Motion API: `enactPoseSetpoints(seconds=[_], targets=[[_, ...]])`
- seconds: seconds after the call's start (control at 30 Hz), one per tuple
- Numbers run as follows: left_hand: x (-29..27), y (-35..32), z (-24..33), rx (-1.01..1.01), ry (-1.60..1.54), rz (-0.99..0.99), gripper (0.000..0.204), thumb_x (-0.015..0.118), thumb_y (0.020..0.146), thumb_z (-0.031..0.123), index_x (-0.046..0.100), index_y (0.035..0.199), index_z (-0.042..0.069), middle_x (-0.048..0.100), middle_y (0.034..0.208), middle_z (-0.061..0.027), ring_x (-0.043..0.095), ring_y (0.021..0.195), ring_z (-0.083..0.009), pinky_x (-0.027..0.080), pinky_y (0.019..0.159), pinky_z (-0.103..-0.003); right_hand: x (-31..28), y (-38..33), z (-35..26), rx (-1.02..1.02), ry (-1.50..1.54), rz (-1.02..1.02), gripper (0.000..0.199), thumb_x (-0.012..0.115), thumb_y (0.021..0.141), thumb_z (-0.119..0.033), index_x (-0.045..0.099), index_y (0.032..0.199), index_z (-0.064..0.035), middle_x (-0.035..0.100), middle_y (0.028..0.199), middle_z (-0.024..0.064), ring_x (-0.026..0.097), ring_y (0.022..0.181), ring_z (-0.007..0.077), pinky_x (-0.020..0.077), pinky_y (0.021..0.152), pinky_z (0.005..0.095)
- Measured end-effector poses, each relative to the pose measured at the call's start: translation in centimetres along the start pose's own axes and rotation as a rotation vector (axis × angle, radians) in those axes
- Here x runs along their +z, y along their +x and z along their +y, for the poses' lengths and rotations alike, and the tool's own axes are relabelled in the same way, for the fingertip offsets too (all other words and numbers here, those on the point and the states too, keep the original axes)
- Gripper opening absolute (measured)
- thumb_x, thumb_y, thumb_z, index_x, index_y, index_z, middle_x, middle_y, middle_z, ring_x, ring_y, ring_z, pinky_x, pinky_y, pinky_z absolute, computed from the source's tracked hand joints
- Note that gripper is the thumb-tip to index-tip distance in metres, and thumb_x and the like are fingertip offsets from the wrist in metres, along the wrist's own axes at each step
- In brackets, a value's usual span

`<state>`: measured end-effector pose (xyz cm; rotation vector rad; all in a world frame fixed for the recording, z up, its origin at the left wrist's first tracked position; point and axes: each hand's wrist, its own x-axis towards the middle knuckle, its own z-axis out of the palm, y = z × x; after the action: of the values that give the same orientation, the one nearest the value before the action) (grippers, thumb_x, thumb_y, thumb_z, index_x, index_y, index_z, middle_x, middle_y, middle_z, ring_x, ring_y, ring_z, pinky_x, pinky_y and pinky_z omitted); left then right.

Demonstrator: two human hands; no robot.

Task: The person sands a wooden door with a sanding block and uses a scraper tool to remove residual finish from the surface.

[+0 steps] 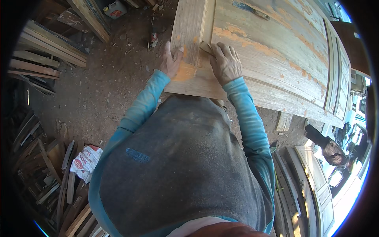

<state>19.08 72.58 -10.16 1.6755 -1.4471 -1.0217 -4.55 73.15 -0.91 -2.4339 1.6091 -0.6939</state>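
A large wooden door panel (276, 43) lies flat in front of me, pale wood with patches of orange paint. My left hand (170, 61) rests flat on its near corner beside an orange patch (184, 72). My right hand (226, 62) presses a small folded piece of sandpaper (206, 47) against the groove between the frame and the inner panel. Both forearms wear light blue sleeves.
A flat metal scraper (250, 9) lies on the far part of the door. Stacks of timber (47, 51) and wood offcuts (47, 177) line the left side on the dirt floor. A white bag (86, 162) lies lower left. Another person (335, 152) and leaning doors (316, 185) stand at right.
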Motion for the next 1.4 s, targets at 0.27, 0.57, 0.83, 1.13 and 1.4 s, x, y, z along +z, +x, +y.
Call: enactPoseSetpoints(seconds=[0.27, 0.57, 0.83, 1.13, 1.4], targets=[[0.4, -0.4, 0.5, -0.061, -0.008, 0.039, 0.091, 0.059, 0.099, 0.054, 0.030, 0.151, -0.015, 0.050, 0.143, -0.0372, 0.049, 0.137, -0.0445, 0.039, 0.114, -0.044, 1.7, 0.9, 0.4, -0.133, -0.148, -0.091, 0.028, 0.066, 0.081, -0.011, 0.064, 0.109, -0.0096, 0.060, 0.097, 0.0108, 0.059, 0.097, 0.0310, 0.0511, 0.086, 0.0434], [-0.1, -0.5, 1.3, -0.041, 0.017, 0.000, 0.091, 0.058, 0.099, 0.054, 0.030, 0.150, -0.016, 0.047, 0.146, -0.0375, 0.048, 0.137, -0.0457, 0.039, 0.114, -0.044, -0.4, 0.1, -0.6, -0.282, 0.067, -0.244, 0.019, 0.059, 0.081, -0.010, 0.070, 0.096, -0.0104, 0.059, 0.093, 0.0096, 0.056, 0.086, 0.0312, 0.0501, 0.080, 0.0443], [0.5, 0.2, 1.4, 0.072, -0.011, 0.033, 0.078, 0.061, 0.100, 0.040, 0.032, 0.152, -0.011, 0.047, 0.148, -0.0333, 0.045, 0.140, -0.0432, 0.038, 0.115, -0.046, -2.4, 0.1, 2.1, -0.121, 0.182, -0.377, 0.030, 0.069, 0.082, -0.022, 0.070, 0.110, -0.0098, 0.062, 0.103, 0.0152, 0.060, 0.102, 0.0358, 0.0513, 0.092, 0.0448], [-1.9, -0.5, 12.2, 0.648, 0.084, 0.048, 0.059, 0.068, 0.096, 0.024, 0.046, 0.143, -0.005, 0.053, 0.136, -0.0247, 0.053, 0.128, -0.0374, 0.042, 0.109, -0.047, -4.2, -1.6, -0.1, 0.254, 0.415, 0.048, 0.036, 0.072, 0.084, -0.021, 0.066, 0.114, -0.0016, 0.063, 0.102, 0.0179, 0.062, 0.097, 0.0375, 0.0522, 0.087, 0.0445], [1.7, -2.4, 15.0, 0.254, -0.405, -0.534, 0.043, 0.065, 0.103, 0.026, 0.057, 0.131, -0.005, 0.066, 0.108, -0.0073, 0.066, 0.094, -0.0127, 0.057, 0.078, -0.028, -5.6, -5.3, -1.1, 0.515, 0.817, 0.142, 0.046, 0.073, 0.090, -0.030, 0.063, 0.123, 0.0017, 0.068, 0.099, 0.0193, 0.070, 0.083, 0.0286, 0.0554, 0.074, 0.0389]])
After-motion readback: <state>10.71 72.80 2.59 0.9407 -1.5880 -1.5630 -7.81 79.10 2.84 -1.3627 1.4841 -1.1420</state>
